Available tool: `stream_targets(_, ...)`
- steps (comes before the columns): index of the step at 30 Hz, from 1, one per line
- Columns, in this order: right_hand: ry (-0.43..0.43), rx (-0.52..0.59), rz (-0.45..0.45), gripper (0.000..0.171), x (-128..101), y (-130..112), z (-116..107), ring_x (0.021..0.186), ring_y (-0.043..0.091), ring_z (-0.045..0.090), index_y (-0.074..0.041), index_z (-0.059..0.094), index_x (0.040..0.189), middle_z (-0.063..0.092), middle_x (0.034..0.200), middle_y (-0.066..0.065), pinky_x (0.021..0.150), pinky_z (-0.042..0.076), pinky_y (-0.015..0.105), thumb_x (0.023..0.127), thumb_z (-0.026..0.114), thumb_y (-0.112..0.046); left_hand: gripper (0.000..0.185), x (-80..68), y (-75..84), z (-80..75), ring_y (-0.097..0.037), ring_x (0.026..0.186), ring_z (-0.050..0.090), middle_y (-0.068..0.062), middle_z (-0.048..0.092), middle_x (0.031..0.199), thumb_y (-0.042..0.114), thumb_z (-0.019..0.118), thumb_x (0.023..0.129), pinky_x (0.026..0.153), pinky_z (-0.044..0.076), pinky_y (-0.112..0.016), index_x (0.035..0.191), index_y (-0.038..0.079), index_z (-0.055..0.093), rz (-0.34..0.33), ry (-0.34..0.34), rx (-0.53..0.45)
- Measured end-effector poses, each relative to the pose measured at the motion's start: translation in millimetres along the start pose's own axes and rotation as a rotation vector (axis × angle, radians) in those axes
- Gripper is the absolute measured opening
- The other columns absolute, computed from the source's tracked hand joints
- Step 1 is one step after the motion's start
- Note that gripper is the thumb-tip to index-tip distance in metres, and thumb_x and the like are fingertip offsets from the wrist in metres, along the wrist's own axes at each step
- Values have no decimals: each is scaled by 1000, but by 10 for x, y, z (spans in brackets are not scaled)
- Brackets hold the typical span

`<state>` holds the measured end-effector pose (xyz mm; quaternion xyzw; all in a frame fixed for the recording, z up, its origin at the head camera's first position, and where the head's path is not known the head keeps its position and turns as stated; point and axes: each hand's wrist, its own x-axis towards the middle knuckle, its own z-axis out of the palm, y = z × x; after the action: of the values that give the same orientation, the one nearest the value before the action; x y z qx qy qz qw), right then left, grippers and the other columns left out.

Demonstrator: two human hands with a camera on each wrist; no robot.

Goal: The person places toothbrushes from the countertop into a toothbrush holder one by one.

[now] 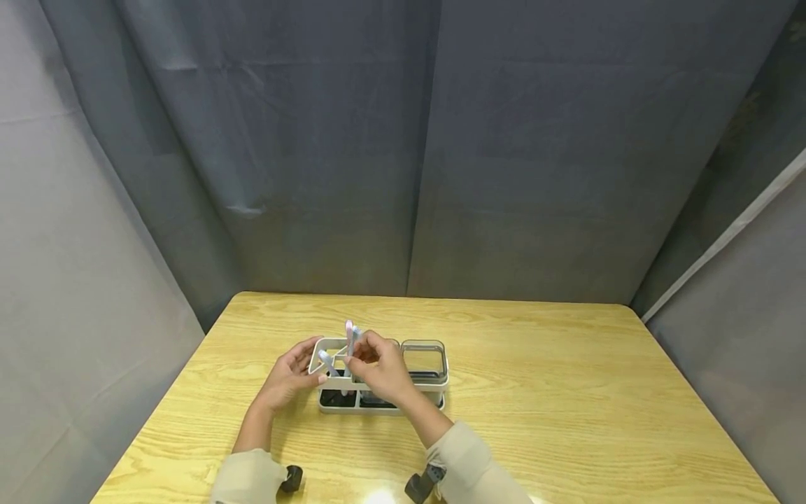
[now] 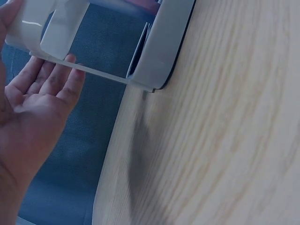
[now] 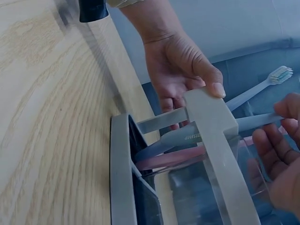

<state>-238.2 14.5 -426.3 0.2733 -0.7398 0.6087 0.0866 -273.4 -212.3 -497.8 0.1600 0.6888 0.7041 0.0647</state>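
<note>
A white toothbrush holder point(image 1: 434, 383) with several compartments stands on the wooden table point(image 1: 567, 406). My left hand point(image 1: 291, 378) grips its left end, thumb on the rim point(image 3: 211, 126) and fingers against the side point(image 2: 161, 42). My right hand point(image 1: 378, 371) reaches over the holder and pinches the handle of a pale blue toothbrush point(image 3: 253, 123), which stands upright in a left compartment point(image 1: 350, 336). A second toothbrush point(image 3: 280, 75) with blue and white bristles leans out to the left point(image 1: 327, 362). A pink toothbrush point(image 3: 168, 161) lies beside them in the holder.
A clear cup point(image 1: 423, 353) sits in the holder's right end. Grey curtains point(image 1: 403, 175) close in the table at the back and both sides. Bare wood lies to the right and behind the holder. Black wrist mounts point(image 1: 291, 479) show near the table's front edge.
</note>
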Motion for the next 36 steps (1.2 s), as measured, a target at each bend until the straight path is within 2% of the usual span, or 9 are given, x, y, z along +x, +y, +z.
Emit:
stream_targets(5,-26,-83,12,9,31,191,29,69,17,59,-1,59,83,63,75,5,62,50,30,82,67,1,75,12,2,-4,-23,124,43,-24,38,139,-5,73,76,93,42,-27,140,-2,34,6,-4,-2)
stream_targets(13,-99,-177,65,8,62,190,20,61,11,57,-6,60,80,60,71,-1,54,49,23,82,67,-2,75,10,23,3,-16,120,47,-25,37,139,-5,73,75,92,43,-27,140,-2,34,21,-13,-19)
stream_targets(21,-137,-151,117,8,69,205,1,64,13,57,-6,61,82,60,72,-1,55,48,23,81,68,-3,76,-12,2,-12,-21,124,43,-24,37,140,-5,73,75,93,42,-27,140,-1,34,1,-9,-15)
stream_targets(24,-142,-130,126,7,36,3,-67,71,20,58,0,62,88,61,78,6,61,49,26,82,67,0,75,-15,2,-6,-19,121,46,-25,38,139,-6,73,75,92,43,-27,140,-2,34,10,-6,-19)
stream_targets(28,-84,-101,102,13,-57,-78,-201,78,24,58,3,61,97,61,85,8,67,50,32,84,65,1,75,-59,14,29,-19,123,44,-24,37,140,-7,71,76,94,40,-25,141,-2,33,42,24,-10)
stream_targets(30,-29,-106,88,14,-127,16,-289,77,20,58,-1,62,97,60,85,4,66,50,32,84,66,-2,74,-128,12,56,-24,127,38,-22,35,142,-7,69,77,97,38,-27,141,-2,32,53,49,11)
stream_targets(32,29,-123,64,13,-211,65,-404,75,17,57,-5,63,96,60,84,0,65,50,29,84,67,-5,71,-225,11,91,-29,130,33,-20,34,143,-5,68,80,100,35,-33,141,-1,32,55,86,44)
stream_targets(36,114,-171,47,15,-390,34,-688,74,18,56,-6,63,96,59,84,0,63,49,28,83,68,-3,68,-426,20,192,-35,130,31,-20,35,142,5,70,82,101,33,-47,140,0,35,24,187,137)
